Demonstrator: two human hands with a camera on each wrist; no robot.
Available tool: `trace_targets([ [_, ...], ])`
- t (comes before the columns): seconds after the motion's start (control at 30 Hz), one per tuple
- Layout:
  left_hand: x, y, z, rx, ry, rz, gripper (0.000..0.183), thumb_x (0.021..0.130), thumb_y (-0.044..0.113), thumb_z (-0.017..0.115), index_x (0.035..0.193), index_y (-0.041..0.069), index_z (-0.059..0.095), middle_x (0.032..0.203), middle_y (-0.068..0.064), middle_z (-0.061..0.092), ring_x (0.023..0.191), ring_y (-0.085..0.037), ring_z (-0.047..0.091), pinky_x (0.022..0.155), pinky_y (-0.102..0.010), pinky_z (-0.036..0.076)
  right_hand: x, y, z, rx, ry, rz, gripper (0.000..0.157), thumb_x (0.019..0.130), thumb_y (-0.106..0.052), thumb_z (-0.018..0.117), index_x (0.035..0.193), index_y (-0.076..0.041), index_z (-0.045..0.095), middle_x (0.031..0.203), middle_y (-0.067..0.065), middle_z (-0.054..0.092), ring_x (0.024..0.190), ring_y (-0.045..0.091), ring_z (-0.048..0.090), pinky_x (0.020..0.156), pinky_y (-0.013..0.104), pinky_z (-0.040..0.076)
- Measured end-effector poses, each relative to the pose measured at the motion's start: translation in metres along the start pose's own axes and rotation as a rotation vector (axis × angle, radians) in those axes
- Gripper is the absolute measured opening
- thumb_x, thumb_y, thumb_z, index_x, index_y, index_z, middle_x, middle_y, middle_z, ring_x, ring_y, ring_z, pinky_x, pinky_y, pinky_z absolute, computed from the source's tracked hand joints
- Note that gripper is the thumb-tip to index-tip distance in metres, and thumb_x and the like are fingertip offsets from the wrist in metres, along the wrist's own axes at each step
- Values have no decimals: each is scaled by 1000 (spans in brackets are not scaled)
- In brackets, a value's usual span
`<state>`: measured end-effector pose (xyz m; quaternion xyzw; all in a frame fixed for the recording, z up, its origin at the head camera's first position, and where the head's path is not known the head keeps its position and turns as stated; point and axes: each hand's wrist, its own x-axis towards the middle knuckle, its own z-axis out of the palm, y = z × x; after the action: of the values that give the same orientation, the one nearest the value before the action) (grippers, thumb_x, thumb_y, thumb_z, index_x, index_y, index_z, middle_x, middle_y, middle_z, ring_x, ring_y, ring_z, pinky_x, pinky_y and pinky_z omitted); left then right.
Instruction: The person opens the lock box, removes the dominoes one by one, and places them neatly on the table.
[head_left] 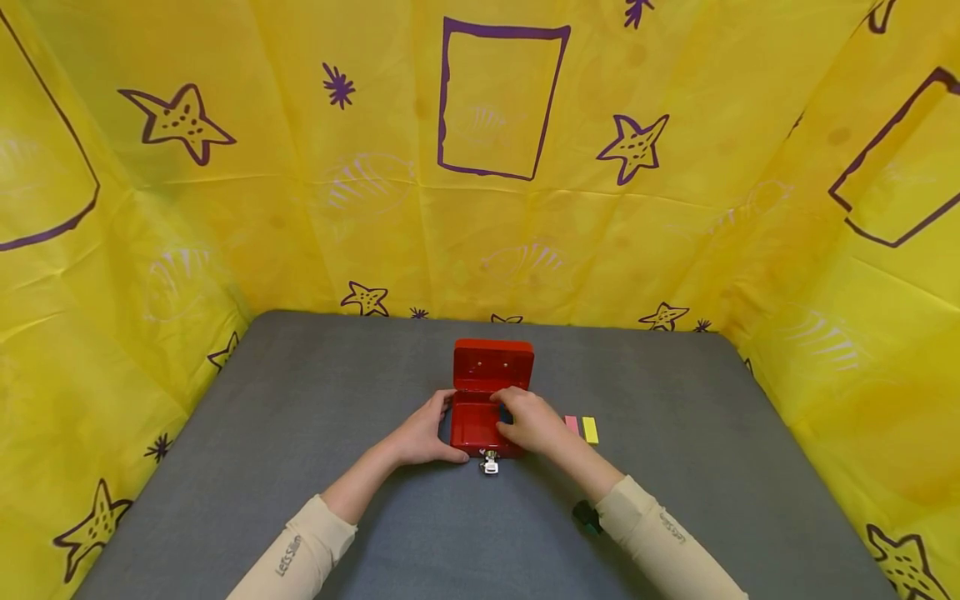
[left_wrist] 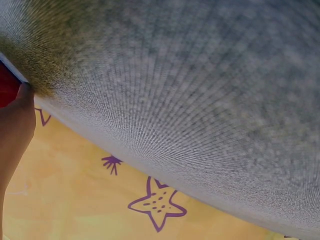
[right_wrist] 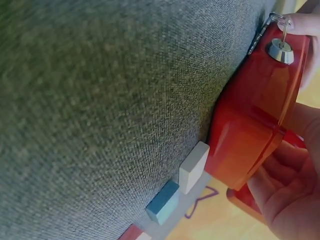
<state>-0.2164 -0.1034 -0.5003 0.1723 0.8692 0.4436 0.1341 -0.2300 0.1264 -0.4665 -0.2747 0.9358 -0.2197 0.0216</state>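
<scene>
A red cash box (head_left: 476,421) stands in the middle of the table with its lid (head_left: 493,367) raised. A lock with a key and ring (head_left: 490,464) sits on its front wall. My left hand (head_left: 426,433) holds the box's left side, its thumb at the front corner and fingers toward the back. Reaching over the right wall, my right hand (head_left: 531,423) has its fingers inside the box. A small dark teal block (head_left: 505,413) shows between its thumb and fingers, mostly hidden. The left wrist view catches only the left thumb and a red corner.
Right of the box lie a pink block (head_left: 572,424) and a yellow block (head_left: 590,430). A white block (right_wrist: 194,167) and a blue block (right_wrist: 163,202) lie nearer the box. Yellow patterned cloth (head_left: 360,208) walls the grey table (head_left: 337,367).
</scene>
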Motion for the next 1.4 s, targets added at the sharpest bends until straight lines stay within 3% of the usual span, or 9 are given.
trace_targets([
  [0.33, 0, -1, 0, -17, -7, 9, 101, 67, 27, 89, 145, 4, 29, 143, -18, 41, 131, -36, 43, 107, -49, 37, 0, -3, 3, -3, -18, -6, 39, 82, -13, 76, 118, -3, 66, 111, 12, 67, 96, 26, 62, 90, 43, 52],
  [0.87, 0, -2, 0, -4, 1, 8, 101, 67, 27, 90, 144, 3, 29, 143, -18, 42, 130, -36, 44, 106, -49, 38, 0, -6, 8, 82, -13, -106, 35, 84, -11, 75, 116, -2, 66, 111, 12, 67, 98, 25, 62, 92, 42, 51],
  [1.4, 0, -3, -1, -2, -3, 28, 100, 67, 26, 90, 144, 3, 30, 143, -18, 41, 131, -36, 44, 108, -47, 37, 5, -14, 13, 112, -28, -149, 33, 84, -11, 74, 115, -3, 67, 111, 11, 69, 102, 25, 62, 95, 41, 50],
])
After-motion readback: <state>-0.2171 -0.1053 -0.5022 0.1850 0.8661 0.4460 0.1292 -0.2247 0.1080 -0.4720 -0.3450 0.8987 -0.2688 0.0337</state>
